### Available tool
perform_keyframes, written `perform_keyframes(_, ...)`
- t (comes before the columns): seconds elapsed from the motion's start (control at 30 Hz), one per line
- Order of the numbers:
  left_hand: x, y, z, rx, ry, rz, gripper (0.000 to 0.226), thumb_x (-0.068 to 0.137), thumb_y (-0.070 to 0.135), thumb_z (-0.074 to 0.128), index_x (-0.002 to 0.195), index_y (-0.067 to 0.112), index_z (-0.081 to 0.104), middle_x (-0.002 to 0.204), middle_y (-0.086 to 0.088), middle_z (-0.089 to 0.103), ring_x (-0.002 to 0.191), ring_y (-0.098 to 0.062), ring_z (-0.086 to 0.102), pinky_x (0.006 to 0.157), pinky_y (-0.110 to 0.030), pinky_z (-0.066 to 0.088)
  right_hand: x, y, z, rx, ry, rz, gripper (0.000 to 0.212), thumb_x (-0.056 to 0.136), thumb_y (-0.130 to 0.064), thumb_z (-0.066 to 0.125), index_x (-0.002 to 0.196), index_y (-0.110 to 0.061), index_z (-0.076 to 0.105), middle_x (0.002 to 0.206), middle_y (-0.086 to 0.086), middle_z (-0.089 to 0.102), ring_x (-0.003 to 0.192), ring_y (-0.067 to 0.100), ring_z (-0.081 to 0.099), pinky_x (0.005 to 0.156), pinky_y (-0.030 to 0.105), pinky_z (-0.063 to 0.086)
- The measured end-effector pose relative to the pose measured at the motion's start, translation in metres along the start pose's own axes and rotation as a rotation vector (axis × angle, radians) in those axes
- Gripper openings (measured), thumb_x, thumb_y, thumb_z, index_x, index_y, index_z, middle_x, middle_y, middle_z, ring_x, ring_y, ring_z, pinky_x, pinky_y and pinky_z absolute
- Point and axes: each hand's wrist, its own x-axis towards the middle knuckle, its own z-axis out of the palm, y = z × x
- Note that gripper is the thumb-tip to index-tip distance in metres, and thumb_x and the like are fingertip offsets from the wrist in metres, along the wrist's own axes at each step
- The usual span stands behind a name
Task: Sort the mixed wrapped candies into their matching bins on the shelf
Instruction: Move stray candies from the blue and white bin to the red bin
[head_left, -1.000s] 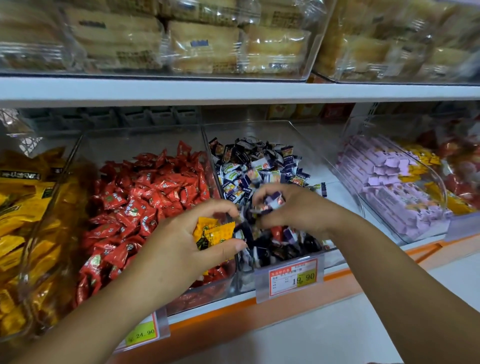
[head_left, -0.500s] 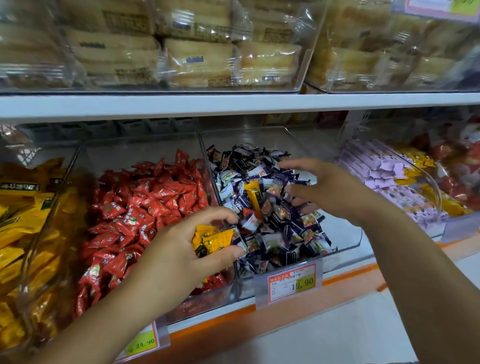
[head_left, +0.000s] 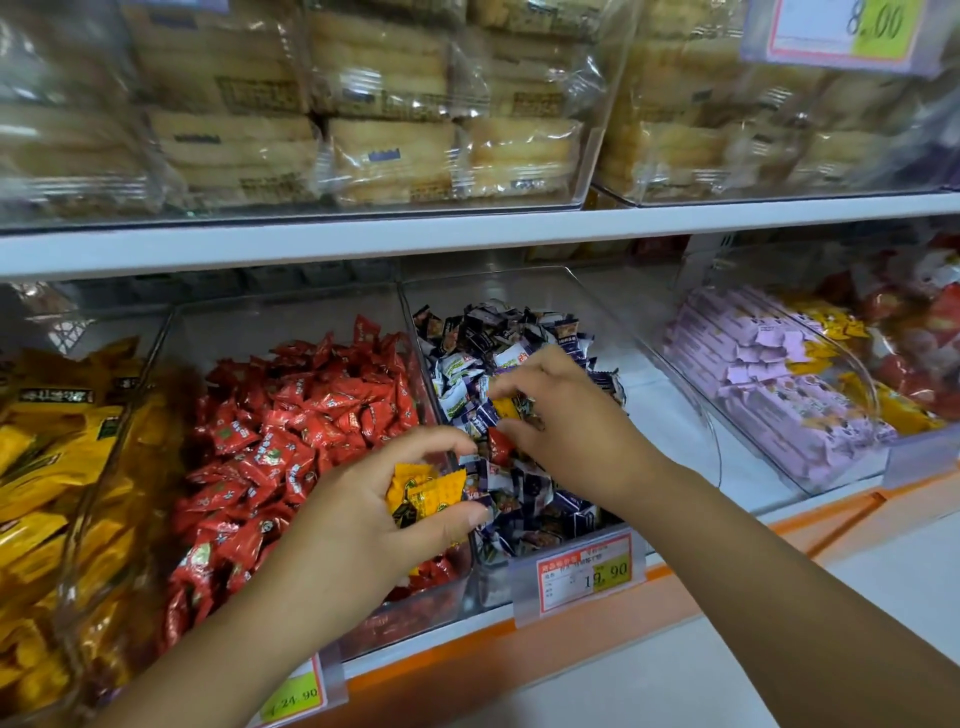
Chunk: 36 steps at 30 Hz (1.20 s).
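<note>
Presently left hand (head_left: 353, 525) holds two yellow candies (head_left: 428, 493), right hand (head_left: 566, 410) one.

Hidden, cropped and blurred parts

The left hand (head_left: 363, 525) covers most of the yellow candies (head_left: 428, 493) it holds, so their count cannot be told; the right hand (head_left: 566, 410) hides all but a corner of the yellow candy (head_left: 505, 406) it pinches. The yellow-packet bin (head_left: 124, 431) runs off the left edge, the blurred red candies (head_left: 930, 322) off the right. Print on the smeared pastry packs (head_left: 389, 150) is unreadable, as is the small print on the middle price tag (head_left: 584, 571); the top tag (head_left: 841, 26) and bottom tag (head_left: 293, 696) are cropped.
</note>
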Motion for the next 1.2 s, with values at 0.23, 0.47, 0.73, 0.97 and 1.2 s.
perform_keyframes(0.23, 0.001, -0.004, 0.000, 0.005, -0.001, 0.002, 0.042, 0.063, 0.059, 0.067, 0.104, 0.061, 0.056, 0.103, -0.002, 0.063, 0.041, -0.011, 0.035, 0.060, -0.048, 0.057, -0.004, 0.002, 0.006, -0.037, -0.094, 0.056, 0.015, 0.084, -0.031, 0.073, 0.095, -0.023, 0.065, 0.100, -0.006, 0.044, 0.088, 0.011, 0.051, 0.076, 0.022, 0.044)
perform_keyframes(0.47, 0.000, -0.008, -0.001, 0.035, -0.013, 0.040, 0.042, 0.066, 0.060, 0.066, 0.106, 0.063, 0.052, 0.107, 0.047, 0.047, 0.043, -0.019, 0.038, 0.057, -0.046, 0.058, 0.000, 0.010, -0.026, 0.369, 0.074, 0.239, 0.014, 0.085, -0.014, 0.069, 0.087, -0.018, 0.055, 0.085, 0.003, 0.068, 0.080, 0.019, 0.067, 0.075, 0.039, 0.055)
perform_keyframes(0.73, -0.004, -0.011, -0.003, 0.103, -0.013, 0.087, 0.049, 0.065, 0.067, 0.060, 0.111, 0.071, 0.044, 0.096, 0.051, 0.044, 0.071, 0.010, 0.056, 0.080, -0.017, 0.050, 0.010, -0.038, -0.020, 0.737, 0.147, 0.008, 0.012, 0.083, -0.018, 0.074, 0.091, -0.027, 0.074, 0.085, -0.006, 0.071, 0.075, 0.007, 0.064, 0.072, 0.020, 0.051)
perform_keyframes(0.97, -0.004, -0.011, -0.004, 0.161, -0.011, 0.144, 0.045, 0.073, 0.062, 0.061, 0.112, 0.071, 0.041, 0.101, 0.050, 0.037, 0.093, 0.015, 0.019, 0.066, -0.007, 0.039, 0.018, -0.025, -0.011, 0.336, 0.137, 0.087, 0.025, 0.096, -0.014, 0.057, 0.114, -0.029, 0.067, 0.109, -0.012, 0.066, 0.097, 0.001, 0.061, 0.081, 0.013, 0.047)
perform_keyframes(1.2, -0.004, -0.010, -0.005, 0.114, -0.047, 0.102, 0.049, 0.073, 0.060, 0.062, 0.115, 0.073, 0.039, 0.108, 0.045, 0.037, 0.049, 0.005, 0.051, 0.065, -0.014, 0.045, 0.013, -0.009, -0.001, 0.034, -0.078, 0.195, 0.036, 0.092, -0.022, 0.063, 0.127, -0.023, 0.056, 0.095, 0.005, 0.062, 0.083, 0.019, 0.059, 0.073, 0.032, 0.048)
